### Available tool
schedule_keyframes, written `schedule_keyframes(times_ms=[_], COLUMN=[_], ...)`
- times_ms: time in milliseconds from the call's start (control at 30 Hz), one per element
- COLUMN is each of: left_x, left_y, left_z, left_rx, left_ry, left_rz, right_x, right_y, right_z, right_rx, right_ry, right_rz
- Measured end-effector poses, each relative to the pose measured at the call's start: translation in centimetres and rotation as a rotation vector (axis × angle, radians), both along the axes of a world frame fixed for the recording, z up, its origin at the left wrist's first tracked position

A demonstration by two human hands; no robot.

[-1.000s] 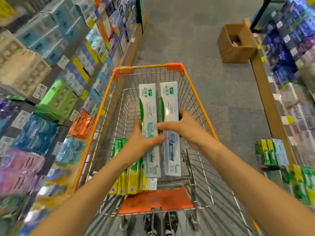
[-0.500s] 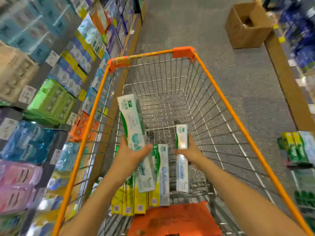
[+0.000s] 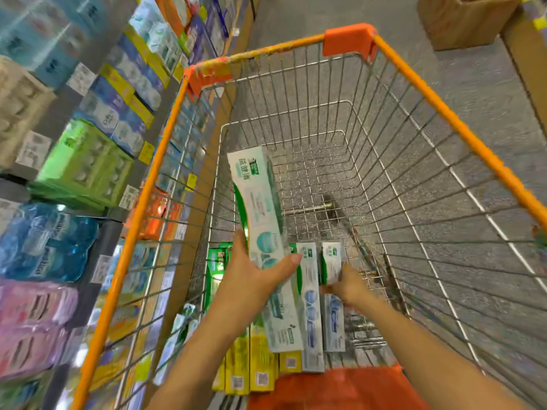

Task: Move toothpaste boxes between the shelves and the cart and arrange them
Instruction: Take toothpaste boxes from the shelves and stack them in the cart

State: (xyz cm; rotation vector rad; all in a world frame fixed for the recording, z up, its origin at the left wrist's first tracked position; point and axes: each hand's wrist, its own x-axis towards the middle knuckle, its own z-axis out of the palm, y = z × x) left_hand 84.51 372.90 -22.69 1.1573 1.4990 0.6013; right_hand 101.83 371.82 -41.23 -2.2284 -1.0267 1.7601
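Left hand (image 3: 254,279) grips a white-green toothpaste box (image 3: 263,229) over the cart (image 3: 444,119); right hand (image 3: 349,287) clasps another box (image 3: 333,294) inside.

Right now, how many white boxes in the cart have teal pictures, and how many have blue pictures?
Teal box: 1, held in the left hand
Blue boxes: 2, the right hand grips one
Total: 3
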Motion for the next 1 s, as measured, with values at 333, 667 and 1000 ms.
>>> schedule_keyframes(times_ms=[333, 667, 1000], left_x=[2.2, 2.6, 3.3], left_y=[0.6, 0.3, 0.5], left_z=[-0.6, -0.3, 0.3], left_rx=[0.009, 0.009, 0.193], left_ry=[0.000, -0.018, 0.019], left_rz=[-0.047, -0.034, -0.027], right_x=[0.8, 0.4, -4.9], right_y=[-1.1, 6.1, 5.3], right_z=[-4.9, 12.7, 24.2], right_rx=[-0.083, 0.374, 0.636], right_ry=[-0.051, 0.182, -0.147], right_rz=[0.108, -0.177, 0.344])
